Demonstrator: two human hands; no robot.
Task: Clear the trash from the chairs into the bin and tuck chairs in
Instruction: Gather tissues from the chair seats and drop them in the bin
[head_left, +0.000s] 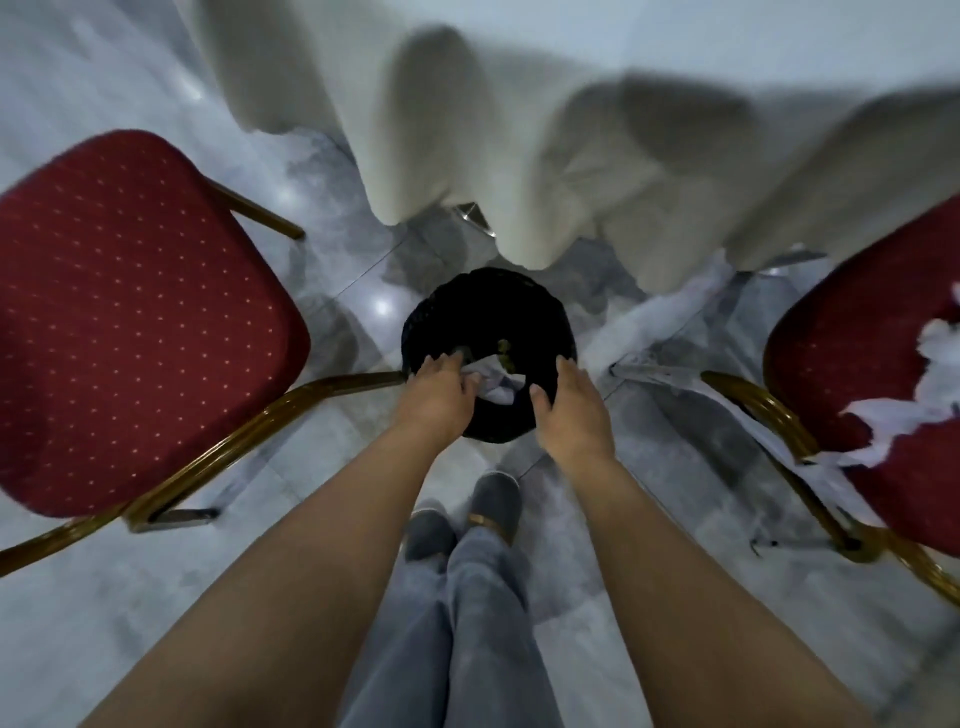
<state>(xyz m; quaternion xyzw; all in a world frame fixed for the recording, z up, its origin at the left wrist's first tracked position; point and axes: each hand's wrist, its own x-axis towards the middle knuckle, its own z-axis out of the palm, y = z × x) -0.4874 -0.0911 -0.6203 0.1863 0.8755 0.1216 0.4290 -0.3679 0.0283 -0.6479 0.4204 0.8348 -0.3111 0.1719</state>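
Fingers of the left hand (439, 387) curl on crumpled white paper (493, 382) over the black bin (488, 312), presumably to drop it inside; whether they pinch it cannot be told. Across the bin, the right hand (569, 410) hovers spread, empty. Right of the bin, more paper scraps (930, 374) litter a red chair (852, 353), partly cropped. The left chair (130, 322) looks bare. Bin contents are dark, indistinct.

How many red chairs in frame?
2. One red chair left of the black bin, seat bare; another at right, cut off by the edge, with white paper scraps on it. Others may sit out of view.
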